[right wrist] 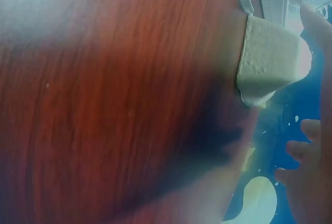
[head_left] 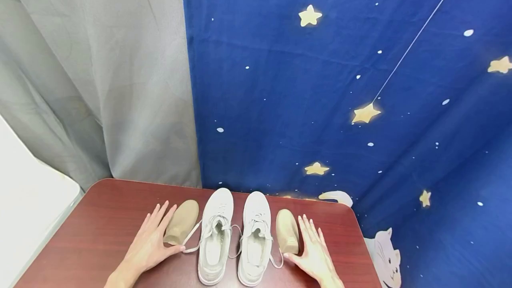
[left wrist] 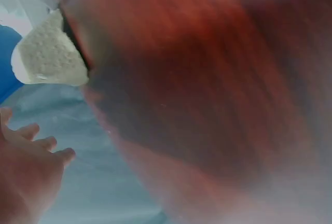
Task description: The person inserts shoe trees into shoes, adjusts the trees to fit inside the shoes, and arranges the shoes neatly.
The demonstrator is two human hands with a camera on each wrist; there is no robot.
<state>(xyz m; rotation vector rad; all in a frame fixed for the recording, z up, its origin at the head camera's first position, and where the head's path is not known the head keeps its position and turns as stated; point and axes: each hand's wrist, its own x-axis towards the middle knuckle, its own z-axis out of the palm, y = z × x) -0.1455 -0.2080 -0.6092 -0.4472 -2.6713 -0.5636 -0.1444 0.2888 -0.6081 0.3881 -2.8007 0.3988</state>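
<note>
Two white lace-up shoes [head_left: 221,200] [head_left: 256,203] stand side by side on the table in the head view, toes pointing away and openings bare. Left of them lies a beige shoe-shaped insert [head_left: 183,220]. My left hand [head_left: 148,246] is beside it, fingers spread along its outer side and thumb near its blunt heel end. A matching insert [head_left: 287,232] lies right of the shoes. There my right hand [head_left: 317,252] has its fingers extended by the outer side, thumb at the near end. Rough blunt ends of the left insert [left wrist: 51,58] and right insert [right wrist: 267,53] show in the wrist views.
The dark red wooden table [head_left: 100,226] has rounded far corners. Loose white laces [head_left: 192,249] trail beside the shoes. A grey curtain [head_left: 140,79] and a blue star-patterned curtain [head_left: 280,92] hang behind. A white surface [head_left: 32,199] adjoins at the left.
</note>
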